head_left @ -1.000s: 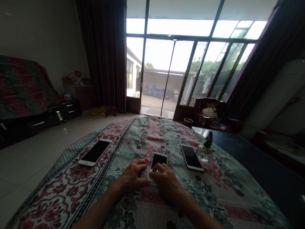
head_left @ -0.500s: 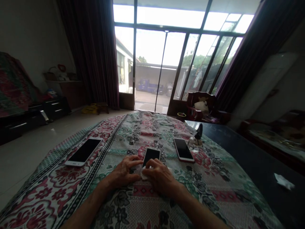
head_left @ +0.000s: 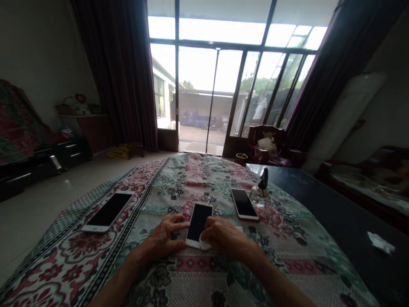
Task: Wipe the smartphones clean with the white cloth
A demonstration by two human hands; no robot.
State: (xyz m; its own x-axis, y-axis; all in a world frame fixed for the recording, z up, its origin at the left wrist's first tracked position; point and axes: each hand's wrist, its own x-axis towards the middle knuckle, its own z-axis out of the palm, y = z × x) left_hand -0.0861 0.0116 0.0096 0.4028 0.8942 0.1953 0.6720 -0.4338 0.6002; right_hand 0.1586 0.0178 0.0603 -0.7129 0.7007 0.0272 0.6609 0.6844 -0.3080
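Head view: seemingly steadies the middle phone (head_left: pixel 198 221) against sliding with spread left fingers (head_left: pixel 179 226) at its left edge, and holds a white wipe (head_left: pixel 204 244) clamped in right fingers (head_left: pixel 209 233) on the near right corner.

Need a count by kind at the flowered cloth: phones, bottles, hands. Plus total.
Phones: 3 (left phone, middle phone, right phone)
Bottles: 1 (black-topped bottle)
Hands: 2 (left hand, right hand)
Total: 6

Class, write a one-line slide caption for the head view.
Right hand holds a white wipe against the middle phone, left hand at its edge.
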